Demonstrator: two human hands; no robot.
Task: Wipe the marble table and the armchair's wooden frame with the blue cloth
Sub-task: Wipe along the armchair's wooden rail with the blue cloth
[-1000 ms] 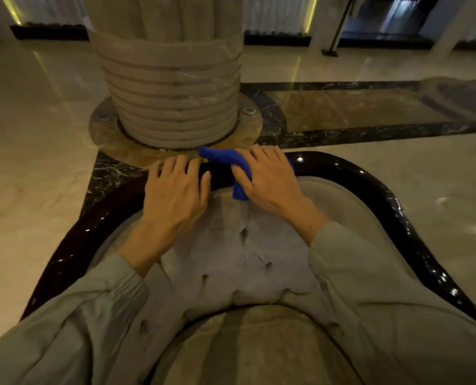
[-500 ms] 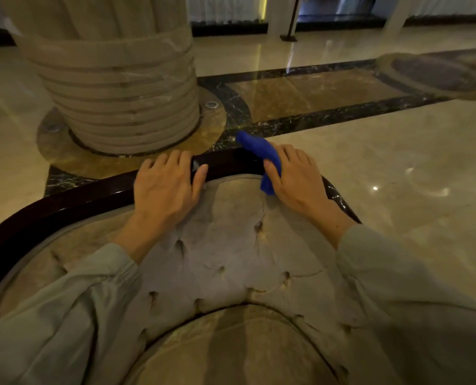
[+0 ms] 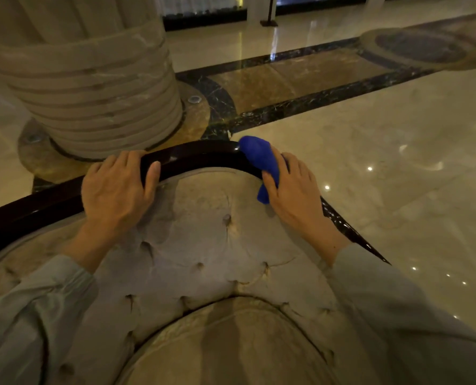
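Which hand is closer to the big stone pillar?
Left. The left hand grips the frame just below the pillar; the right hand, holding the cloth, is off to its right.

A hotel-style lobby: polished marble floor [image 3: 370, 151] with dark inlay, ribbed stone column [image 3: 92, 87], tufted armchair [image 3: 203, 245].
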